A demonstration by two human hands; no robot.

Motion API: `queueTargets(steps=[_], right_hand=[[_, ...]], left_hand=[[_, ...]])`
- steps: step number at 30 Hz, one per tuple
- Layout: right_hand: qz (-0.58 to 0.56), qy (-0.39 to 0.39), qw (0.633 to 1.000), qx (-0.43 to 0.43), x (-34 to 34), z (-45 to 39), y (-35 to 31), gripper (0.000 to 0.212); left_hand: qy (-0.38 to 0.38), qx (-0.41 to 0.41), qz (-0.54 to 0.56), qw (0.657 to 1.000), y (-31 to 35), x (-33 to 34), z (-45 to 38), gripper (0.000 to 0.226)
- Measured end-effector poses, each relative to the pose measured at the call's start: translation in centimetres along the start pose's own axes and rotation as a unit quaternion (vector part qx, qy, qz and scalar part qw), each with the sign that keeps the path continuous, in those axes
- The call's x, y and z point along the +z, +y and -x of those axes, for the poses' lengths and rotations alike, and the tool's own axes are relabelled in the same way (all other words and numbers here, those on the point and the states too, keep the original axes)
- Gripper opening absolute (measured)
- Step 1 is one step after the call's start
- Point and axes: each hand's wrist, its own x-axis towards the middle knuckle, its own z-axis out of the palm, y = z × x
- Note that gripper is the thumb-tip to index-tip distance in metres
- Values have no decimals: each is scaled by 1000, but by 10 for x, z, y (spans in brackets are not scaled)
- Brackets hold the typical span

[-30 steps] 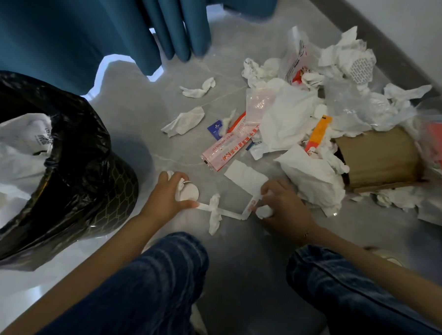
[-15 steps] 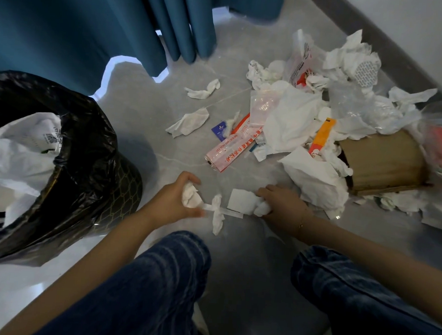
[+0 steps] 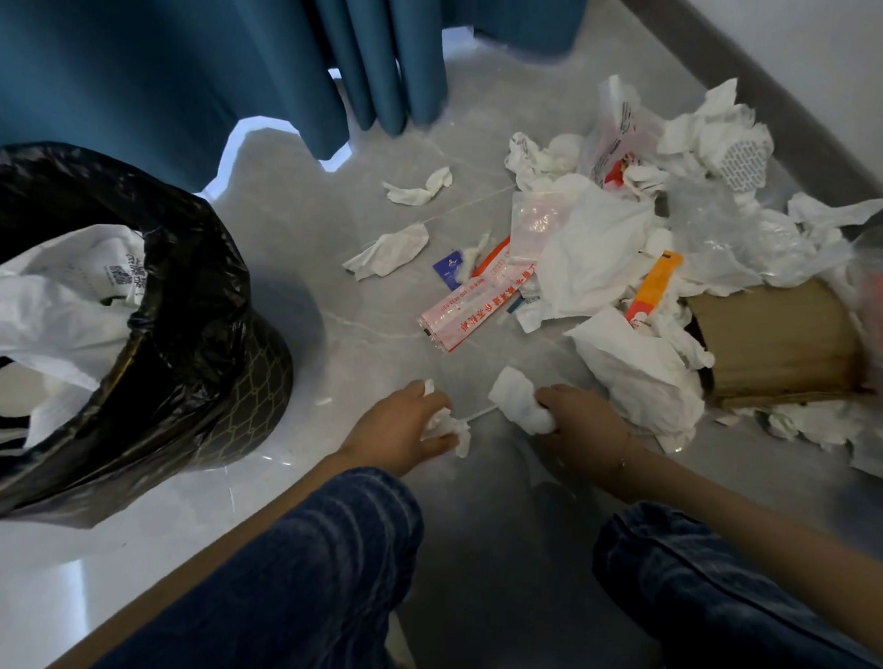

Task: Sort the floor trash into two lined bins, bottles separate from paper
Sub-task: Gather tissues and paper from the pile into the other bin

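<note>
- I am at the paper-gathering step: my left hand [image 3: 399, 426] curls round a small wad of tissue scraps [image 3: 447, 426], and my right hand [image 3: 583, 426] grips a crumpled white tissue [image 3: 520, 402].
- A thin paper strip [image 3: 481, 413] runs between my two hands.
- The black-lined bin [image 3: 186, 290], already holding white paper, stands well to the left of my left hand.
- Next, I judge, both handfuls go there; the big heap of trash [image 3: 638, 252] lies just beyond my right hand.
</note>
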Motion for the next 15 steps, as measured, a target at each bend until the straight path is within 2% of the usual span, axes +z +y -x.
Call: queueTargets(steps=[4, 8, 11, 15], right_hand=[[-103, 41, 993, 39, -5, 0, -4, 25], [-250, 71, 962, 90, -13, 3, -17, 8], [-396, 97, 905, 121, -26, 9, -28, 11], [-420, 79, 898, 105, -56, 13, -47, 12]], left_hand=[[20, -25, -13, 999, 11, 8, -1, 28], [38, -49, -22, 998, 21, 9, -4, 30], [35, -94, 70, 992, 18, 1, -2, 25], [84, -165, 260, 948, 25, -33, 13, 19]])
